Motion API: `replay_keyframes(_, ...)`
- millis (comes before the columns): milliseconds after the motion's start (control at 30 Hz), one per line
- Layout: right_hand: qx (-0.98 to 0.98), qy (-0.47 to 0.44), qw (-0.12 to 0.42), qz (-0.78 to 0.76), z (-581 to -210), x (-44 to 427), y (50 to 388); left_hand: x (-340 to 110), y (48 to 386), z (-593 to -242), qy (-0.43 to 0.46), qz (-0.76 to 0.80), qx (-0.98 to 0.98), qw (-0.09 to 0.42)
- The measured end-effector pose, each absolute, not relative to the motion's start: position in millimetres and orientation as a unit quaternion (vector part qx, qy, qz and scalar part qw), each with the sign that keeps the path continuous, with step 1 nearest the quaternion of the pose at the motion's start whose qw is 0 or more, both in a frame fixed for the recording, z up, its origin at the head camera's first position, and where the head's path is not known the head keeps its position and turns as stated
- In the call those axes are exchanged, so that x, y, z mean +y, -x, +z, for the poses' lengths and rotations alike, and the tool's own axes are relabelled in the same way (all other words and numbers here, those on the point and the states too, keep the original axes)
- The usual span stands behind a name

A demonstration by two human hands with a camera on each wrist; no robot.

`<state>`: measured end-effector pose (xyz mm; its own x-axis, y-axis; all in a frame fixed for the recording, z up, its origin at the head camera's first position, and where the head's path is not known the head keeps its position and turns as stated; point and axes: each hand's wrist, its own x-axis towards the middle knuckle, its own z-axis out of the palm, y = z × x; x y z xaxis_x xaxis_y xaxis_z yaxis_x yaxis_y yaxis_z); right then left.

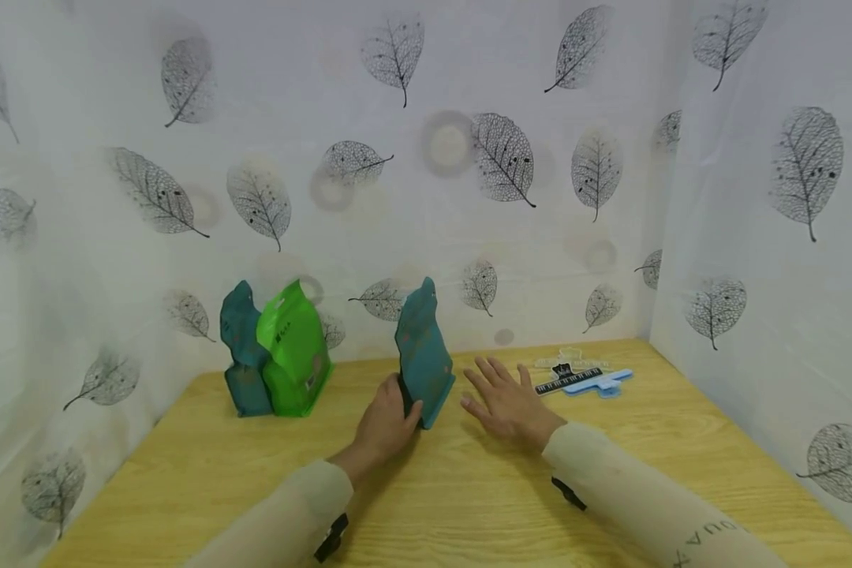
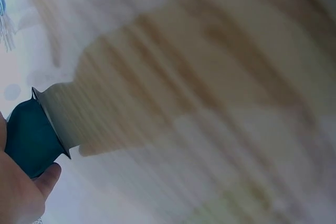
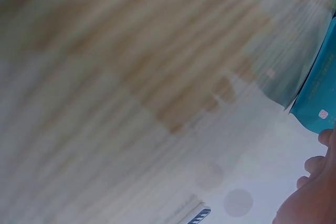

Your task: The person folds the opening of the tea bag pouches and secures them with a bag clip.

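Observation:
A teal bag point(image 1: 424, 355) stands upright near the middle of the table, its side turned toward the head view. My left hand point(image 1: 386, 422) grips its left side low down, thumb at the front; the left wrist view shows the thumb beside the teal bag point(image 2: 32, 137). To the right of the bag, my right hand point(image 1: 507, 402) is spread with its fingers extended, apart from the bag in the head view. At the right edge of the right wrist view are the teal bag point(image 3: 319, 87) and part of my right hand point(image 3: 312, 192).
At the left stand another teal bag point(image 1: 247, 355) and a bright green bag point(image 1: 294, 355), side by side. Right of my right hand lie a piano-key clip point(image 1: 569, 381), a blue clip point(image 1: 599, 383) and a clear clip point(image 1: 571, 359). A leaf-patterned curtain surrounds the wooden table point(image 1: 440, 505).

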<state>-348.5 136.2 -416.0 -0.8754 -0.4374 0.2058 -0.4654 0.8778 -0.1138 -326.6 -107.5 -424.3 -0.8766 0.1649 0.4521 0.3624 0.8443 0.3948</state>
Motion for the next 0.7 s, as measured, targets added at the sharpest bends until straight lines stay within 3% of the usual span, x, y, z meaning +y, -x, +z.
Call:
replay_keyframes(267, -0.963, -0.244, 0.086, 0.075, -410.8, 133.9, 346.6, -104.3, 324.7, -422.0, 0.144, -0.243, -0.938, 0.203)
replay_keyframes(700, -0.951, -0.266, 0.127, 0.097, -414.9, 124.2, 345.1, -90.8, 312.0, -423.1, 0.159, -0.225, -0.939, 0.204)
